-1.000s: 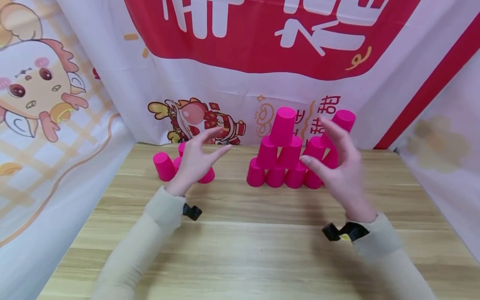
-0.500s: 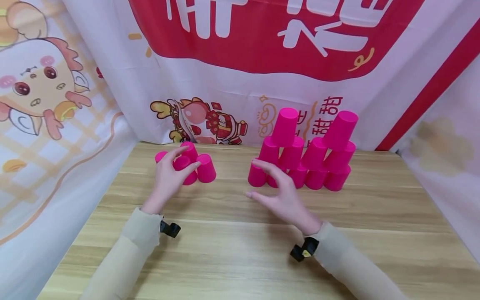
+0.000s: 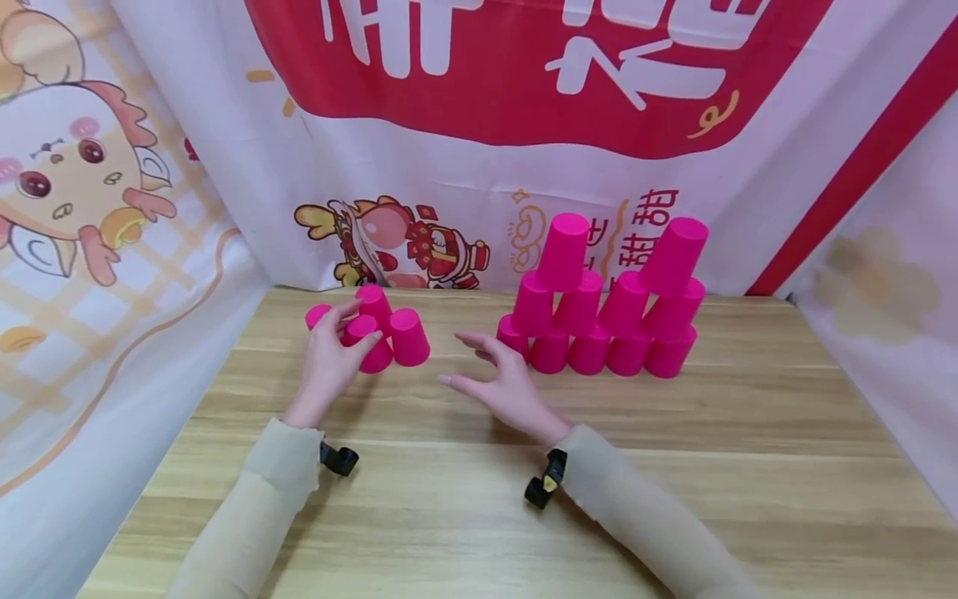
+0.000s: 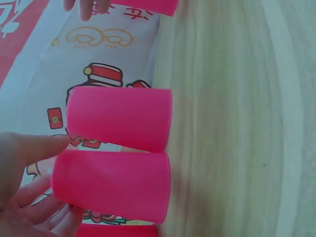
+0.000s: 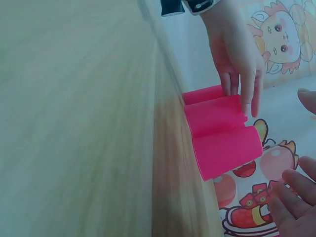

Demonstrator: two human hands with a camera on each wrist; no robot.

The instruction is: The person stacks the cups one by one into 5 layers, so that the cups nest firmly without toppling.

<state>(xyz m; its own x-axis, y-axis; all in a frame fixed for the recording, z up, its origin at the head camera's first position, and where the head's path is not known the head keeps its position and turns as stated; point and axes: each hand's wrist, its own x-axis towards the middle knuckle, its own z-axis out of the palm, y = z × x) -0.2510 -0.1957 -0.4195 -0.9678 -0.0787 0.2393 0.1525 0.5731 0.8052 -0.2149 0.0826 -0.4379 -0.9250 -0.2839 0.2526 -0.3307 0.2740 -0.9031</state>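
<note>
Upside-down pink cups stand in a small group at the back left of the table. My left hand (image 3: 329, 358) grips the top of the front cup (image 3: 374, 356) there, thumb on one side and fingers on the other. In the left wrist view that cup (image 4: 111, 185) lies between thumb and fingers, with a neighbouring cup (image 4: 121, 118) beside it. My right hand (image 3: 509, 387) holds nothing; its thumb and fingers are spread apart, pointing toward the right-hand cup (image 3: 410, 339) of the group. In the right wrist view, its fingers (image 5: 296, 197) show at the right edge.
Right of my right hand stands a stacked wall of upside-down pink cups (image 3: 587, 349), with two single cups on top, one on the left (image 3: 563, 254) and one on the right (image 3: 675, 256). A printed cloth (image 3: 464, 191) hangs behind the wooden table (image 3: 449, 516).
My right hand has moved left from beside the stacked cups into the space between the two groups. My left hand has come down and left onto a cup and stays there.
</note>
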